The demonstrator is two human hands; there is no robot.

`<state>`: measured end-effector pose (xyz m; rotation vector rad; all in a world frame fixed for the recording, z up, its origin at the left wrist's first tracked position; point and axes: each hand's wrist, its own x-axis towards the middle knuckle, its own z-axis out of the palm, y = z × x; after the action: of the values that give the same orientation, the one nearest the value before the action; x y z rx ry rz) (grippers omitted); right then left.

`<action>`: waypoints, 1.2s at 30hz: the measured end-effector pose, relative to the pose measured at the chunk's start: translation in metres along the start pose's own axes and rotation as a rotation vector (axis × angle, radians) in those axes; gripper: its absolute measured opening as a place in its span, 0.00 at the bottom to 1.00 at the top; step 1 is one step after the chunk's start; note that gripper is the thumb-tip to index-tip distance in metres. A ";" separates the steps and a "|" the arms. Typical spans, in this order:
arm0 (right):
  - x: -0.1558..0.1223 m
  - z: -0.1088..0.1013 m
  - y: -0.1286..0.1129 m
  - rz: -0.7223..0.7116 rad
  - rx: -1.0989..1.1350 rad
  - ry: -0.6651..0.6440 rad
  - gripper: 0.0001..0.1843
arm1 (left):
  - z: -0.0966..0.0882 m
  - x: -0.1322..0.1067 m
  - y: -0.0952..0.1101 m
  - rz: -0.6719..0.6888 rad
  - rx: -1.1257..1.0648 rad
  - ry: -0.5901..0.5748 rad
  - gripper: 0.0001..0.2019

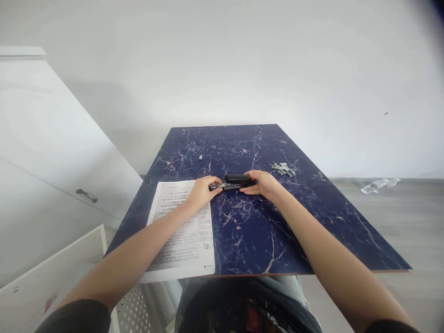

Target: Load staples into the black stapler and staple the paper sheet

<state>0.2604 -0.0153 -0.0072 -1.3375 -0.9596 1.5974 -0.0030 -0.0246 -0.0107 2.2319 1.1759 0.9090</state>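
Note:
A black stapler point(237, 178) with a bit of orange at its right end lies between my two hands, just above or on the table. My left hand point(205, 188) pinches its left end, where a metal part shows. At the other end, my right hand point(262, 184) grips the body with thumb and fingers. Under my left forearm are printed paper sheets point(183, 252), reaching over the table's front edge. Several small strips of silvery staples point(283, 169) are piled beyond my right hand. One small staple piece point(200, 157) sits apart, farther back on the left.
The dark blue marble-patterned table point(249, 236) stands against a white wall point(229, 60). On the left is a white cabinet point(52, 138) with a dark handle, above a white perforated rack point(135, 310). Clear plastic packaging point(379, 185) lies on the floor at right.

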 end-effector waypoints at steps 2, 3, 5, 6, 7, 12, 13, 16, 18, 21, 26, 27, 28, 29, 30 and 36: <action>0.000 -0.001 0.000 -0.009 -0.001 -0.001 0.13 | 0.000 0.000 -0.001 -0.016 -0.021 0.006 0.08; 0.000 -0.001 0.000 -0.015 -0.004 0.001 0.14 | 0.000 0.000 -0.001 -0.028 -0.040 0.008 0.09; -0.001 -0.001 0.000 -0.036 -0.013 0.013 0.15 | 0.000 0.000 -0.001 -0.053 -0.085 0.010 0.10; -0.002 -0.001 -0.001 -0.050 -0.021 0.021 0.15 | 0.001 0.000 -0.002 -0.064 -0.106 0.012 0.10; -0.003 -0.002 -0.002 -0.068 -0.029 0.029 0.15 | 0.001 0.000 -0.002 -0.073 -0.126 0.015 0.11; -0.008 -0.005 -0.007 -0.160 -0.058 0.048 0.14 | 0.003 -0.001 -0.004 -0.096 -0.217 0.023 0.13; -0.009 -0.006 -0.008 -0.168 -0.058 0.052 0.14 | 0.004 -0.001 -0.004 -0.099 -0.228 0.022 0.13; -0.010 -0.006 -0.009 -0.186 -0.050 0.063 0.13 | 0.004 -0.002 -0.005 -0.106 -0.267 0.015 0.13; -0.010 -0.006 -0.010 -0.210 -0.049 0.079 0.13 | 0.004 -0.002 -0.005 -0.118 -0.308 0.013 0.13; -0.010 -0.004 -0.011 -0.271 -0.063 0.111 0.14 | 0.005 -0.001 -0.008 -0.151 -0.382 0.031 0.14; -0.011 0.001 -0.011 -0.458 -0.111 0.150 0.17 | 0.005 0.002 -0.013 -0.187 -0.444 0.097 0.14; -0.011 0.001 -0.010 -0.494 -0.122 0.154 0.18 | 0.005 0.003 -0.013 -0.189 -0.449 0.116 0.13; -0.011 0.002 -0.010 -0.528 -0.134 0.158 0.17 | 0.005 0.003 -0.013 -0.188 -0.453 0.137 0.13; -0.011 0.003 -0.010 -0.559 -0.149 0.161 0.17 | 0.006 0.003 -0.013 -0.187 -0.456 0.159 0.11; -0.012 0.003 -0.009 -0.586 -0.164 0.166 0.16 | 0.006 0.002 -0.012 -0.184 -0.457 0.177 0.10; -0.016 0.011 -0.009 -0.776 -0.306 0.186 0.10 | 0.005 0.000 -0.002 -0.148 -0.314 0.254 0.07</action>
<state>0.2518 -0.0271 0.0088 -1.0768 -1.4191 0.7475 -0.0006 -0.0245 -0.0150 1.7963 1.1944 1.2472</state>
